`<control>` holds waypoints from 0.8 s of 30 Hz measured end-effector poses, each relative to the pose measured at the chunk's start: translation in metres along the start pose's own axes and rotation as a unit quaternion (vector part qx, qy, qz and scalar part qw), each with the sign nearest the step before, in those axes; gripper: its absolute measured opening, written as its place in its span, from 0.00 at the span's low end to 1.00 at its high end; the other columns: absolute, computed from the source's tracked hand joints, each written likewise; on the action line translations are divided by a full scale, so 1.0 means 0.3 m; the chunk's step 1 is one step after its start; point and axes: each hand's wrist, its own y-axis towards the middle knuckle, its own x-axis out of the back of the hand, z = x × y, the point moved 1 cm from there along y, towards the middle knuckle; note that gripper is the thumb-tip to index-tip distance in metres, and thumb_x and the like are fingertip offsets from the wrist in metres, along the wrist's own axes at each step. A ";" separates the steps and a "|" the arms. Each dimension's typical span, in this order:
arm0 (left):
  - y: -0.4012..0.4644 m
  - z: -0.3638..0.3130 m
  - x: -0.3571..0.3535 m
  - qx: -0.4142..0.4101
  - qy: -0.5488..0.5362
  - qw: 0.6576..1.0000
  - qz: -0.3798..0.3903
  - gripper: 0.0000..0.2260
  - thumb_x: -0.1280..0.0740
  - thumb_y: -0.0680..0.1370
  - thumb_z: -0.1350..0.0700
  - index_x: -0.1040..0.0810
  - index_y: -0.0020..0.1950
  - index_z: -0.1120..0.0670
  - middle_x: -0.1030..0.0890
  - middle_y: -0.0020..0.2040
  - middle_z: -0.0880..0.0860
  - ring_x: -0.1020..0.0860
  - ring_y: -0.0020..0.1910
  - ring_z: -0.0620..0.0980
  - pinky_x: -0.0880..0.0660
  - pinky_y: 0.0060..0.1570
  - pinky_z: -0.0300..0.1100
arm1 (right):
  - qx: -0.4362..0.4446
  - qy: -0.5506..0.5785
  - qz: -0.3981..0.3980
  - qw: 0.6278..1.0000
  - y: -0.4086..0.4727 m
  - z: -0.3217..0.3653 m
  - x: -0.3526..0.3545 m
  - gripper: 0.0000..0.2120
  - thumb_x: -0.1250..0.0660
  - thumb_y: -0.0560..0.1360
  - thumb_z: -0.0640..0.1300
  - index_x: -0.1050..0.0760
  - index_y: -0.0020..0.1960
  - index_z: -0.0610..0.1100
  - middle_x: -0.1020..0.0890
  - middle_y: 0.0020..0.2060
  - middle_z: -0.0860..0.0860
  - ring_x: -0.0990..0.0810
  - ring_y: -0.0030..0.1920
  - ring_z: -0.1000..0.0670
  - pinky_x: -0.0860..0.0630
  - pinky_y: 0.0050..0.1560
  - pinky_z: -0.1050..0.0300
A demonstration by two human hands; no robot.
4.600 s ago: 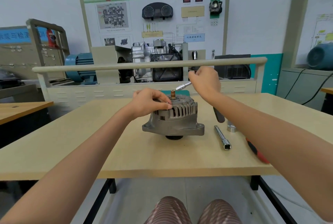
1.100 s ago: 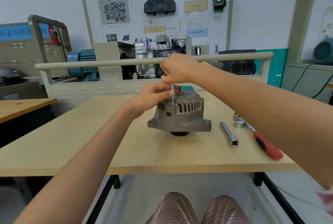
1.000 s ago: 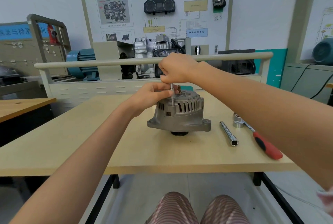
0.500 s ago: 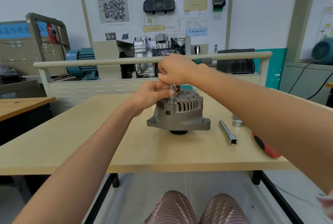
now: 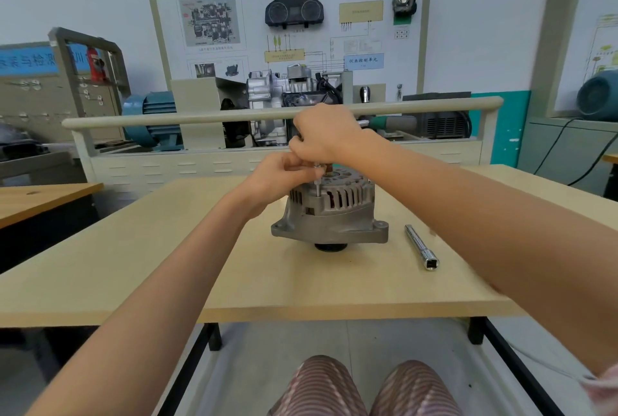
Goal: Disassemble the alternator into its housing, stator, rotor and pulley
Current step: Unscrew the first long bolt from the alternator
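Observation:
The grey alternator [image 5: 331,211] stands on the wooden table [image 5: 167,265] with its black pulley [image 5: 329,247] underneath and a copper shaft end at the top. My right hand [image 5: 322,134] grips a thin metal tool [image 5: 317,181] held upright, its tip set into the housing's top edge. My left hand [image 5: 277,175] sits at the alternator's upper left and pinches the tool's shaft near its tip.
A silver socket extension bar [image 5: 422,251] lies on the table right of the alternator; my right forearm covers whatever lies beyond it. A beige rail [image 5: 167,119] and a training bench with a gearbox stand behind the table. My knees show below the table's front edge.
The right hand swung the tool from slanted near the shaft to upright on the housing's left edge. My forearm now hides the red-handled ratchet. Over the last second both hands stay put.

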 end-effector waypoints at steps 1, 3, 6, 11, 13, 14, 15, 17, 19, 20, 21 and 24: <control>-0.002 0.000 0.005 -0.001 -0.001 1.000 0.006 0.03 0.31 0.77 0.59 0.18 0.48 0.53 0.16 0.42 0.47 0.20 0.40 0.38 0.26 0.40 0.28 | 0.008 0.061 -0.001 0.998 -0.003 -0.013 -0.005 0.15 0.40 0.74 0.44 0.39 0.30 0.46 0.34 0.28 0.52 0.33 0.32 0.50 0.39 0.30 0.58; -0.006 -0.006 0.010 0.006 0.003 1.000 0.015 0.05 0.32 0.78 0.59 0.18 0.47 0.50 0.16 0.44 0.46 0.19 0.43 0.39 0.26 0.42 0.29 | 0.017 0.223 -0.009 0.975 -0.011 -0.030 -0.020 0.17 0.38 0.73 0.41 0.41 0.28 0.46 0.36 0.25 0.52 0.36 0.30 0.50 0.38 0.34 0.57; -0.011 -0.015 0.008 0.008 -0.003 1.000 0.026 0.09 0.33 0.78 0.60 0.18 0.43 0.47 0.16 0.53 0.51 0.19 0.53 0.45 0.25 0.51 0.32 | 0.013 0.355 -0.034 0.934 -0.013 -0.019 -0.034 0.21 0.37 0.73 0.37 0.44 0.26 0.46 0.40 0.23 0.51 0.40 0.30 0.50 0.30 0.42 0.50; -0.020 -0.024 0.009 0.004 -0.008 1.000 0.009 0.10 0.31 0.77 0.61 0.18 0.38 0.50 0.16 0.51 0.56 0.19 0.54 0.52 0.26 0.59 0.47 | 0.028 0.324 -0.035 0.945 0.013 0.017 -0.036 0.17 0.37 0.73 0.38 0.39 0.28 0.43 0.36 0.26 0.46 0.37 0.32 0.47 0.28 0.43 0.48; -0.016 -0.023 0.008 0.008 -0.005 1.000 -0.007 0.02 0.30 0.75 0.61 0.17 0.44 0.57 0.16 0.50 0.59 0.20 0.49 0.52 0.26 0.60 0.50 | 0.046 0.263 -0.037 0.963 0.014 0.019 -0.031 0.14 0.38 0.73 0.40 0.35 0.31 0.41 0.33 0.28 0.44 0.35 0.32 0.48 0.34 0.37 0.54; -0.015 -0.022 0.007 0.008 -0.008 1.000 -0.017 0.03 0.29 0.75 0.62 0.18 0.48 0.59 0.16 0.48 0.59 0.20 0.47 0.51 0.26 0.59 0.50 | 0.054 0.217 -0.036 0.974 0.013 0.022 -0.026 0.13 0.39 0.74 0.41 0.35 0.31 0.41 0.33 0.27 0.45 0.36 0.32 0.49 0.36 0.36 0.55; -0.013 -0.019 0.006 0.010 -0.013 0.999 -0.029 0.05 0.28 0.74 0.62 0.18 0.49 0.58 0.16 0.46 0.57 0.20 0.46 0.49 0.24 0.57 0.48 | 0.057 0.157 -0.036 0.985 0.014 0.031 -0.024 0.14 0.40 0.74 0.43 0.36 0.31 0.42 0.34 0.26 0.47 0.36 0.31 0.49 0.36 0.34 0.55; -0.010 -0.014 0.002 0.015 -0.011 0.998 -0.061 0.06 0.27 0.73 0.63 0.20 0.45 0.54 0.17 0.41 0.52 0.20 0.44 0.47 0.24 0.50 0.43 | 0.026 0.012 -0.052 0.998 0.019 0.059 -0.029 0.15 0.43 0.76 0.45 0.35 0.32 0.43 0.35 0.26 0.50 0.35 0.28 0.49 0.39 0.29 0.58; -0.007 -0.012 -0.010 0.033 0.017 0.994 -0.103 0.07 0.28 0.73 0.63 0.22 0.40 0.53 0.19 0.38 0.51 0.21 0.44 0.51 0.27 0.47 0.45 | -0.037 -0.105 -0.062 0.992 0.024 0.092 -0.037 0.14 0.44 0.78 0.43 0.32 0.34 0.43 0.32 0.29 0.51 0.32 0.28 0.51 0.41 0.27 0.60; -0.004 -0.012 -0.022 0.039 0.037 0.991 -0.124 0.06 0.30 0.73 0.63 0.24 0.38 0.54 0.21 0.37 0.52 0.24 0.43 0.54 0.29 0.47 0.48 | -0.067 -0.142 -0.050 0.986 0.027 0.105 -0.036 0.11 0.44 0.77 0.40 0.29 0.38 0.43 0.29 0.31 0.51 0.28 0.31 0.50 0.38 0.28 0.60; 0.002 -0.012 -0.038 0.044 0.057 0.987 -0.142 0.06 0.32 0.74 0.62 0.26 0.38 0.56 0.22 0.36 0.53 0.26 0.43 0.55 0.31 0.47 0.50 | -0.096 -0.163 -0.030 0.982 0.031 0.110 -0.037 0.08 0.43 0.77 0.37 0.25 0.45 0.42 0.27 0.35 0.51 0.25 0.36 0.49 0.37 0.28 0.59; 0.003 -0.019 -0.073 0.051 0.110 0.977 -0.178 0.06 0.35 0.75 0.58 0.28 0.39 0.53 0.25 0.34 0.51 0.29 0.37 0.50 0.35 0.47 0.49 | -0.132 -0.153 -0.005 0.979 0.035 0.094 -0.030 0.12 0.42 0.76 0.34 0.25 0.55 0.40 0.31 0.39 0.48 0.25 0.39 0.46 0.38 0.26 0.58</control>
